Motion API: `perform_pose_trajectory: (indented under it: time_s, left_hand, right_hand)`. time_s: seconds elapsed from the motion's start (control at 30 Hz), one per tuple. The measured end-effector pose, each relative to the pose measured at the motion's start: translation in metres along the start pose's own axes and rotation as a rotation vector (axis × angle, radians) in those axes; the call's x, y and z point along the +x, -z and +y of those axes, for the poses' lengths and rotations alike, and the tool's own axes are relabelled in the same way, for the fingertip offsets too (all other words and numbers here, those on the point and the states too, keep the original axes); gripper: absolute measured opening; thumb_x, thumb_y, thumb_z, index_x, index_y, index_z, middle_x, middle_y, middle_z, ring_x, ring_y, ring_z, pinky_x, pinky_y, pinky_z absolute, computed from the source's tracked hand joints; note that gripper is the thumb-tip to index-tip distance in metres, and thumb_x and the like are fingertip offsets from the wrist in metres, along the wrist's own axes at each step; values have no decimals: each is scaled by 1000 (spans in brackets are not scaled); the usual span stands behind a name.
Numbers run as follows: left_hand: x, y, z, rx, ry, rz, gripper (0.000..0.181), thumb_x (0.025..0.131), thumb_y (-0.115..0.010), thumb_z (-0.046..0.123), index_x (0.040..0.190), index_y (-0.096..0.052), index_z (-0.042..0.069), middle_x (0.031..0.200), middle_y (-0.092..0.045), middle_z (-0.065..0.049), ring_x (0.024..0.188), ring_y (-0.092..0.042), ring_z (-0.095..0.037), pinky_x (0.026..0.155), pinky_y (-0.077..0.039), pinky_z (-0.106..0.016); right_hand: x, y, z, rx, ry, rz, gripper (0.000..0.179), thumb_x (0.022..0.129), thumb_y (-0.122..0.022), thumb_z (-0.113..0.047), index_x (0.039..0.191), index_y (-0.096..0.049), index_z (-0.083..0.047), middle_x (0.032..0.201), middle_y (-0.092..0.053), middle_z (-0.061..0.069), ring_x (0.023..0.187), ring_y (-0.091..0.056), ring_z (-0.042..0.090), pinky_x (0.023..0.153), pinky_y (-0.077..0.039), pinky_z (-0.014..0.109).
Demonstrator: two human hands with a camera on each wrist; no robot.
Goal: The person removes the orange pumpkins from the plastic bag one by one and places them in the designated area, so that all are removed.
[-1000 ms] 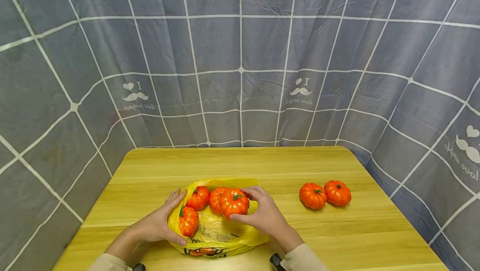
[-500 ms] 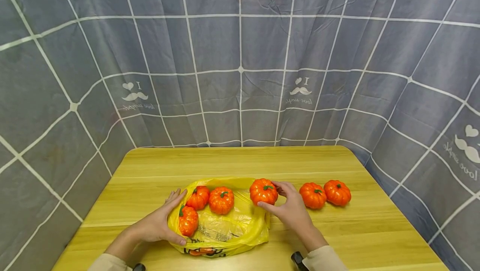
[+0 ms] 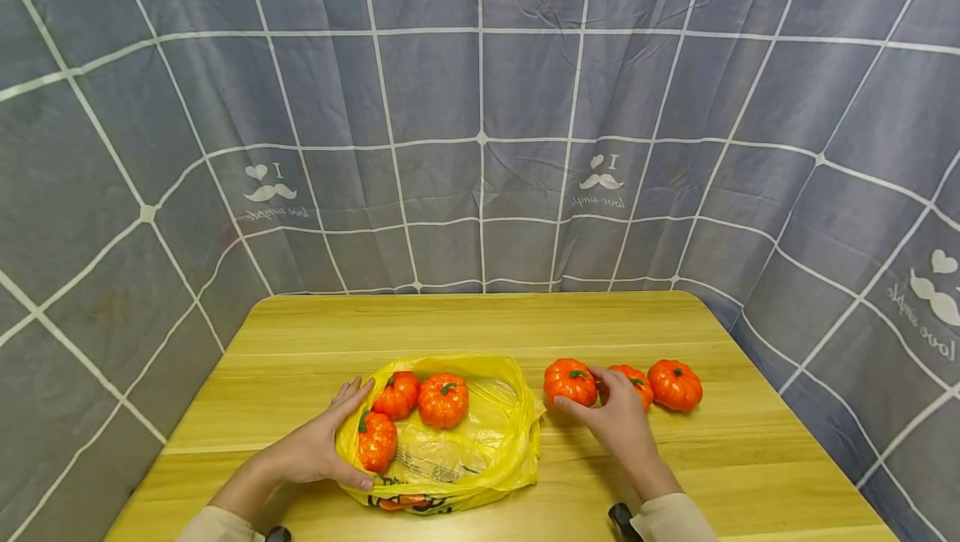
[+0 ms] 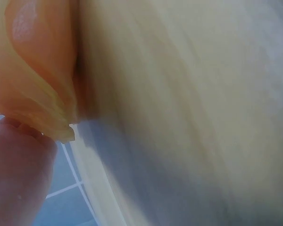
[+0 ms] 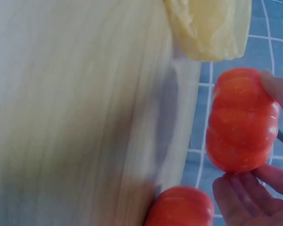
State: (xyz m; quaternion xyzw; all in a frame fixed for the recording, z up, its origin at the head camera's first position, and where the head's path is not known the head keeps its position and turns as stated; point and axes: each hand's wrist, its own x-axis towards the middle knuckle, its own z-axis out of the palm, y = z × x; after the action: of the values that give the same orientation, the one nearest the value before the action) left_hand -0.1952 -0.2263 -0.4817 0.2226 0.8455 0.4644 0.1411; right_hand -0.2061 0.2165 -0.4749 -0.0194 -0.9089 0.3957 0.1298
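Observation:
My right hand (image 3: 618, 413) grips a small orange pumpkin (image 3: 568, 382) with a green stem, its thumb and fingers on opposite sides. In the right wrist view this pumpkin (image 5: 243, 120) hangs apart from the wooden surface, its shadow below. A yellow plastic bag (image 3: 495, 475) lies with its mouth spread wide. Inside are three pumpkins: one at the back left (image 3: 397, 396), one near the middle (image 3: 442, 400), one at the front left (image 3: 377, 444). My left hand (image 3: 322, 442) rests against the bag's left side, fingers extended and thumb over the front rim.
To the right on the wooden table (image 3: 480, 325) sit two more pumpkins, one partly behind my right hand (image 3: 636, 383) and one farther right (image 3: 675, 385). A grey curtain (image 3: 420, 100) with white grid lines surrounds the table's back and sides.
My right hand has carried its pumpkin out of the bag, to the right, past the rim toward the two pumpkins on the table. My left hand and the pumpkins in the bag have stayed put.

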Motion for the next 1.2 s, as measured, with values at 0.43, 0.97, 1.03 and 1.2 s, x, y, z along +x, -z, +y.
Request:
perform_pose_trajectory:
  time_s: [0.43,0.97,1.03,1.2]
  left_hand:
    - [0,0,-2,2,13,-6,131,65,-97,27,162,-11,6,162,11,-31,145,19,-50,105,7,-76]
    - [0,1,-2,24,3,-9,130,66,-96,29,163,-11,8,163,10,-30,146,17,-51,104,4,-78]
    - [0,1,-2,24,1,-8,130,66,-96,29,163,-11,8,163,10,-30,146,17,-51,104,4,-78]
    - [0,0,-3,23,5,-4,131,66,-96,29,162,-11,7,162,10,-30,146,17,-50,104,5,-77]
  right_hand:
    - [4,-6,10,-215,58,23,80,75,-88,-44,130,-61,8,120,-61,24,112,-59,42,96,-48,57]
    - [3,-10,14,-365,155,71,78,76,-87,-45,124,-62,10,114,-63,27,106,-50,46,92,-45,57]
    - [4,-10,13,-343,142,70,81,76,-87,-47,129,-59,8,121,-61,27,111,-49,46,95,-43,58]
    - [5,-9,4,-199,101,60,95,75,-85,-55,144,-49,-1,141,-51,23,130,-41,45,105,-36,61]
